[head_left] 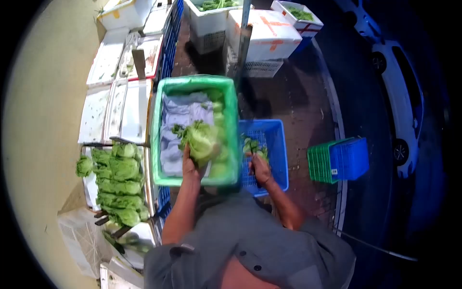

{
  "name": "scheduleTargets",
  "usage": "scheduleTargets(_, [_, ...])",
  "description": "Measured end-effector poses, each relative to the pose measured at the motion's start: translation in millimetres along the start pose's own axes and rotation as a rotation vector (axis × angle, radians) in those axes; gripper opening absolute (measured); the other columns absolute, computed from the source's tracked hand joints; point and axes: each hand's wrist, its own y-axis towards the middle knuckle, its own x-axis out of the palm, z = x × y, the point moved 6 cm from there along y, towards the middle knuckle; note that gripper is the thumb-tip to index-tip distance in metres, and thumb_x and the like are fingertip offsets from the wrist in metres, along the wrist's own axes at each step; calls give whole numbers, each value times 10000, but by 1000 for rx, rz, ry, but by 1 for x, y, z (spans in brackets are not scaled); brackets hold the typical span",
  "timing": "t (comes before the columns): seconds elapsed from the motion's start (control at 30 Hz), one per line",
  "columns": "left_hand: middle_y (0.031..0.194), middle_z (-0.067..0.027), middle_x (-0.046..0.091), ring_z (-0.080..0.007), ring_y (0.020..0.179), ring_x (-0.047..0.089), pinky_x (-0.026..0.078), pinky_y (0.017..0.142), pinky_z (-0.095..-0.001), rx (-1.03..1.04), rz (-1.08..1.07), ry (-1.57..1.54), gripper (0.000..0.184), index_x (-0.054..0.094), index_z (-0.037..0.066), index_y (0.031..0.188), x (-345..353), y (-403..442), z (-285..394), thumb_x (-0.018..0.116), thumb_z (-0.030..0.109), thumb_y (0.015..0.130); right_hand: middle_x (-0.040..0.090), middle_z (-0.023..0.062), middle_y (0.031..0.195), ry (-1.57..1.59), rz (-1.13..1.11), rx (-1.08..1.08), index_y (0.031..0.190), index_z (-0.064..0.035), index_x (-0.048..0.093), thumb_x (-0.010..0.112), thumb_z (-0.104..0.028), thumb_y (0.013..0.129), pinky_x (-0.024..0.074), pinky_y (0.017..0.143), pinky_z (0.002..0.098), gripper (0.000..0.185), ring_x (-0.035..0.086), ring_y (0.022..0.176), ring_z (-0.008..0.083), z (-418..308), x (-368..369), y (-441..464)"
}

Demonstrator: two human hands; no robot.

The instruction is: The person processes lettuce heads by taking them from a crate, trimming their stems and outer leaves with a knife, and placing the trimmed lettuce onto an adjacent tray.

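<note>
My left hand [190,167] is closed around the base of a pale green lettuce head [204,139], holding it over a green-lined crate [159,130]. Greyish cloth or paper [173,149] lines the left part of this crate. More lettuce [219,166] lies along its right side, partly blurred. Over the blue basket [284,154] to the right is my right hand [261,169], its fingers curled. Loose green leaves [251,144] show just beyond those fingers; whether the fingers grip any of them is unclear.
Rows of lettuce [120,183] lie on the stand at left, beside white foam trays [137,111]. A metal pole [243,48] rises beyond the crate, near a white foam box [264,33]. Green and blue baskets [349,159] stand by the kerb; a white car [397,96] is at right.
</note>
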Motion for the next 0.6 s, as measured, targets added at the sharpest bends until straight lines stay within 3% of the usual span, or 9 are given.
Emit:
scheduleTargets(0.1, [1367,-111,569,-320,1239,547,424,1070,-535,8,7,25,532,534,98,1361,-4,-2,-4,647,363,913,524,7,766,-55,-99,-206,1305,-30,556,450,-289,1046,488,605,239,381,511,631,83,-80,33,-16])
scheduleTargets(0.13, [1336,-112,585,-315,1196,568,453,1035,-496,16,24,33,521,541,118,1350,0,-5,-6,625,399,919,530,16,775,-85,-125,-272,1300,-19,558,467,-259,1041,492,615,246,365,518,647,83,-94,41,-17])
scheduleTargets(0.27, [1347,-121,576,-308,1213,560,438,1062,-488,0,9,-1,543,524,104,1363,6,-12,-13,648,376,910,623,128,882,-479,-22,-755,1268,19,569,519,-121,982,515,657,337,323,618,737,226,-150,65,-36])
scheduleTargets(0.33, [1350,-125,572,-306,1219,557,433,1071,-482,-1,-21,-1,550,517,96,1367,6,-13,-13,651,370,910,653,201,957,-525,41,-837,1249,36,576,526,-85,953,518,679,379,323,650,783,323,-166,75,-40])
scheduleTargets(0.37, [1351,-127,571,-306,1221,556,430,1075,-479,-5,-32,1,552,515,92,1368,5,-13,-14,650,368,910,651,261,1024,-536,64,-896,1286,52,539,567,-61,919,519,708,416,384,648,820,417,-157,79,-38])
scheduleTargets(0.47, [1348,-129,573,-306,1220,559,429,1081,-467,12,-10,-9,544,515,82,1365,-3,-12,-14,640,365,918,651,267,1023,-614,-10,-689,1328,90,474,611,-56,897,523,722,430,475,656,814,419,-157,92,-44])
scheduleTargets(0.5, [1344,-127,575,-305,1216,561,430,1080,-467,19,6,6,541,517,82,1363,-8,-10,-14,638,366,919,653,275,1005,-588,-18,-725,1362,112,416,640,-48,880,524,725,441,555,659,836,423,-156,95,-44])
scheduleTargets(0.6, [1326,-127,588,-305,1198,574,442,1070,-465,23,47,26,522,527,78,1352,-20,-10,-14,623,369,930,651,289,980,-568,-25,-779,1361,121,411,637,-55,884,525,717,436,556,660,845,428,-157,98,-44])
